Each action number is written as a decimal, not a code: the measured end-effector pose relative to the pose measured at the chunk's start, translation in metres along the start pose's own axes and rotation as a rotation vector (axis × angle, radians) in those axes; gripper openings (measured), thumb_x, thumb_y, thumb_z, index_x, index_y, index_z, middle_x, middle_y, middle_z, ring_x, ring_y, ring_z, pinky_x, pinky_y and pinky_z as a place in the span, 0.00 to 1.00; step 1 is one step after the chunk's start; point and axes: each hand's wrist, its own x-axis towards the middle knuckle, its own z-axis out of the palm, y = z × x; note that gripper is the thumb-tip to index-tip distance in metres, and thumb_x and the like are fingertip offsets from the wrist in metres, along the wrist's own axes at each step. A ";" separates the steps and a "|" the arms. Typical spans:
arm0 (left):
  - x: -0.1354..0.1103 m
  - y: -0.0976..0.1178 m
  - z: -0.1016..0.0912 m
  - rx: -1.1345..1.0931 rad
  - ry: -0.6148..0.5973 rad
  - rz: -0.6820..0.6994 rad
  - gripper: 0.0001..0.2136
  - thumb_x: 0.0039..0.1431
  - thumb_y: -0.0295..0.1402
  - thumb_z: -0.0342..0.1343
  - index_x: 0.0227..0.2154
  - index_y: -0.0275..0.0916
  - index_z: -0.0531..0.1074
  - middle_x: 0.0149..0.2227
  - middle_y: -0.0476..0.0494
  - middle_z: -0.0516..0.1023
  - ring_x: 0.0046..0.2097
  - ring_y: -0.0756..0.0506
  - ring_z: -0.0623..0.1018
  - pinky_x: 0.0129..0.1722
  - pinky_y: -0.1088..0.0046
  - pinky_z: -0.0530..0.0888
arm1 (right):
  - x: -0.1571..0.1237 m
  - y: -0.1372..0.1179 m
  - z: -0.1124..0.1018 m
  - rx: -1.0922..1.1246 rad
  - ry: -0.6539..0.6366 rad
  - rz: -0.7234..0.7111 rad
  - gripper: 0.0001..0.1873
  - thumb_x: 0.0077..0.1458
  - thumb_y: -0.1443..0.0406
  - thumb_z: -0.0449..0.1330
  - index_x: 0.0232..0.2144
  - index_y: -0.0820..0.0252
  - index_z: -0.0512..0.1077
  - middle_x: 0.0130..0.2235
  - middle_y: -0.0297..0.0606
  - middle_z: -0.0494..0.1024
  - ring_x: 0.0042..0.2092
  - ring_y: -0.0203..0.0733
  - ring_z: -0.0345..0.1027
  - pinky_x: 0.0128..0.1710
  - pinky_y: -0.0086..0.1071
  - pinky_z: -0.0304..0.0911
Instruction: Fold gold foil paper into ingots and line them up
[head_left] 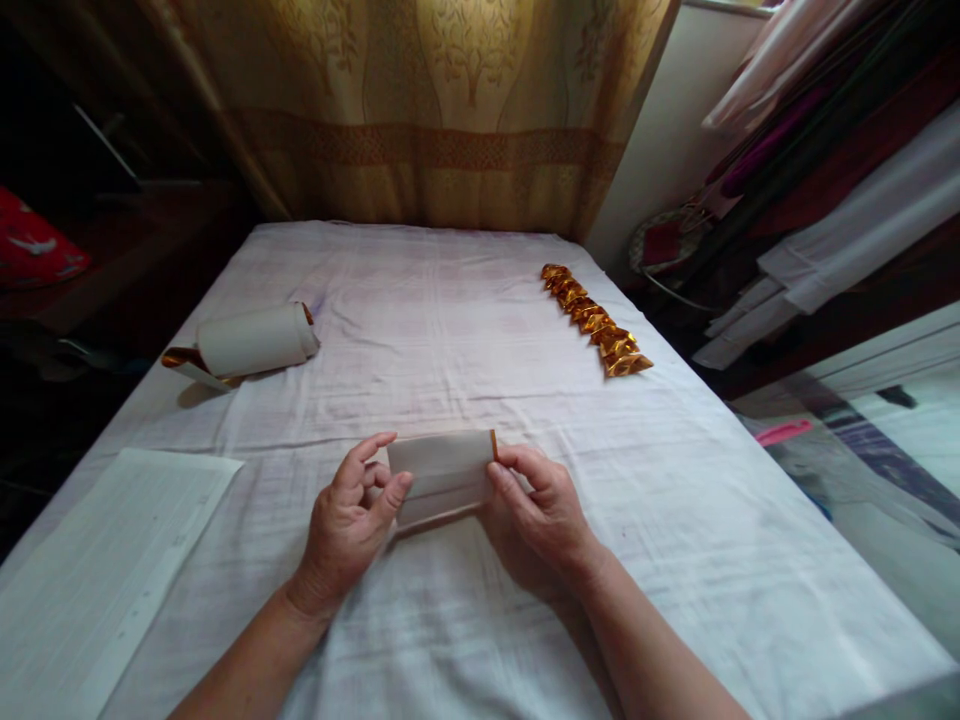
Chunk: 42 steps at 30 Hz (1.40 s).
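Observation:
A small rectangular piece of foil paper (pixel 442 472), white side up with a gold edge showing at its right, is held just above the white cloth-covered table (pixel 465 330). My left hand (pixel 352 515) pinches its left end between thumb and fingers. My right hand (pixel 536 510) grips its right end with curled fingers. A crease runs along the piece's length.
A roll of the same white-backed gold foil (pixel 251 342) lies at the left. A row of several folded gold foil pieces (pixel 596 322) lies at the far right. A white sheet (pixel 97 570) covers the near left corner. Curtain behind, hanging clothes (pixel 825 180) at the right.

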 end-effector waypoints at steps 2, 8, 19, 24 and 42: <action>0.000 0.002 0.002 -0.047 -0.028 -0.045 0.26 0.63 0.43 0.53 0.60 0.40 0.60 0.22 0.59 0.66 0.20 0.55 0.66 0.23 0.81 0.66 | -0.001 -0.003 0.002 0.013 -0.012 0.059 0.11 0.63 0.61 0.53 0.34 0.55 0.74 0.31 0.36 0.80 0.34 0.41 0.74 0.36 0.32 0.67; 0.005 -0.006 0.003 0.227 0.072 0.127 0.24 0.62 0.42 0.54 0.59 0.42 0.64 0.40 0.46 0.77 0.40 0.46 0.77 0.45 0.67 0.75 | 0.001 0.001 0.007 -0.178 -0.036 0.109 0.12 0.63 0.62 0.52 0.32 0.54 0.74 0.30 0.35 0.80 0.33 0.41 0.73 0.36 0.32 0.63; -0.012 0.003 0.007 0.570 -0.384 0.515 0.21 0.61 0.41 0.58 0.57 0.45 0.70 0.60 0.38 0.72 0.62 0.36 0.69 0.66 0.44 0.53 | 0.005 0.010 0.017 -0.296 -0.057 0.165 0.14 0.62 0.63 0.53 0.46 0.56 0.75 0.29 0.36 0.80 0.32 0.43 0.73 0.40 0.37 0.61; -0.013 -0.001 0.009 0.636 -0.328 0.448 0.23 0.60 0.41 0.59 0.58 0.45 0.68 0.61 0.37 0.71 0.62 0.35 0.69 0.66 0.42 0.51 | 0.004 0.006 0.007 -0.182 -0.133 0.184 0.20 0.58 0.63 0.57 0.53 0.57 0.71 0.30 0.34 0.80 0.34 0.43 0.73 0.44 0.39 0.63; -0.009 -0.004 0.007 0.614 -0.340 0.407 0.17 0.65 0.40 0.53 0.55 0.47 0.71 0.60 0.39 0.72 0.62 0.37 0.69 0.65 0.41 0.50 | -0.004 -0.002 0.000 -0.323 -0.274 -0.102 0.08 0.59 0.65 0.60 0.40 0.51 0.78 0.47 0.41 0.75 0.49 0.46 0.67 0.50 0.42 0.58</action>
